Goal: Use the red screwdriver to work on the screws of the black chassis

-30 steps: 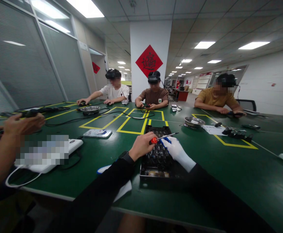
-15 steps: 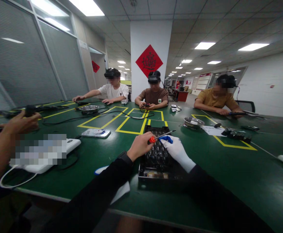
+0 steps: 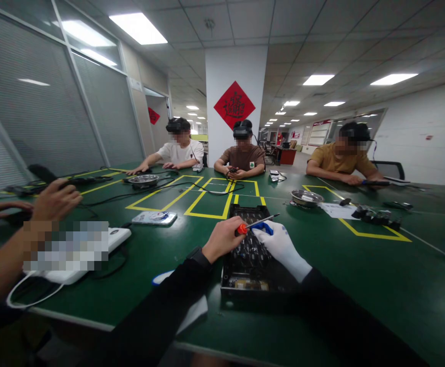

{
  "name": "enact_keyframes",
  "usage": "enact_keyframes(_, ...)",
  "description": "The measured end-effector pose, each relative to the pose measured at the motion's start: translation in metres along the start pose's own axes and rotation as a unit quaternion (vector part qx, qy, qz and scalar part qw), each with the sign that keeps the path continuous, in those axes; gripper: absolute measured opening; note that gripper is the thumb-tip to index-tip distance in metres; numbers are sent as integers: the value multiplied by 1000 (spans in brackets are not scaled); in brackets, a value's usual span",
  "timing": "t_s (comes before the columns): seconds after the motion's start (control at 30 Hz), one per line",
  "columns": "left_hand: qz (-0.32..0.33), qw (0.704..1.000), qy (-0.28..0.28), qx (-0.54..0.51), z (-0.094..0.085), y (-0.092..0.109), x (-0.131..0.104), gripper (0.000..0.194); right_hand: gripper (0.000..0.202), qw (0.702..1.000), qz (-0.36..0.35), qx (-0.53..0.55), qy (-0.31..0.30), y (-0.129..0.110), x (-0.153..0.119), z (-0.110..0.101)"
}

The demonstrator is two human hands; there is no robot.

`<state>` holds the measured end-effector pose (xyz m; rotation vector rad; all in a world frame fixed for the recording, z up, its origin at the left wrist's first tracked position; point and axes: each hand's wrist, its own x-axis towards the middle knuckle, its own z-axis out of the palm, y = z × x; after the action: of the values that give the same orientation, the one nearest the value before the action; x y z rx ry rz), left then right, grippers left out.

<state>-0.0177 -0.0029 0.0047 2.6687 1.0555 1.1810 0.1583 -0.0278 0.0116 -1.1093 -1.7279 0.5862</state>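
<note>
My left hand (image 3: pixel 222 237), bare, is closed around the red-orange handle of a screwdriver (image 3: pixel 262 221). The metal shaft points up and to the right, passing just above the blue fingertips of my right hand (image 3: pixel 278 243). That hand wears a white glove, and its fingers are curled together; whatever they may grip is hidden. Beneath both hands lies an open black casing (image 3: pixel 230 289) with many small dark and shiny parts inside. My hands and forearms cover some of it.
Left of the casing lie a phone (image 3: pixel 154 218), a white device (image 3: pixel 119 239) with cables, and a white, blue-edged glove (image 3: pixel 163 277). Metal bowls (image 3: pixel 305 198) and black parts (image 3: pixel 377 216) sit farther off. Co-workers sit across the table; another person's arm (image 3: pixel 8 260) reaches in at left.
The view has tilted up slightly, so everything sits lower. My hands keep nearly the same pose over the casing. The neighbour's hand at left has shifted with its dark object.
</note>
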Motion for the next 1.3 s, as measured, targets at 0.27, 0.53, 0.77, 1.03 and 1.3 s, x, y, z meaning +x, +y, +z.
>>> enact_keyframes(0.27,-2,1000,-14,2,-1,1,1,12,19,997,-27,-72,-1,5,-1,0)
enact_keyframes(0.53,-10,1000,-18,-23,-3,2,4,11,17,976,-67,-205,17,3,-2,-1)
enact_keyframes(0.77,-131,972,-44,-189,-7,4,8,34,21,909,-174,-374,55,-10,-6,-5)
enact_keyframes(1.03,-198,914,-95,-342,-11,3,11,37,26,895,-236,-377,19,-11,-7,-7)
enact_keyframes(1.3,-209,841,-139,-480,-14,3,9,23,26,963,-174,-204,-16,-14,-11,-8)
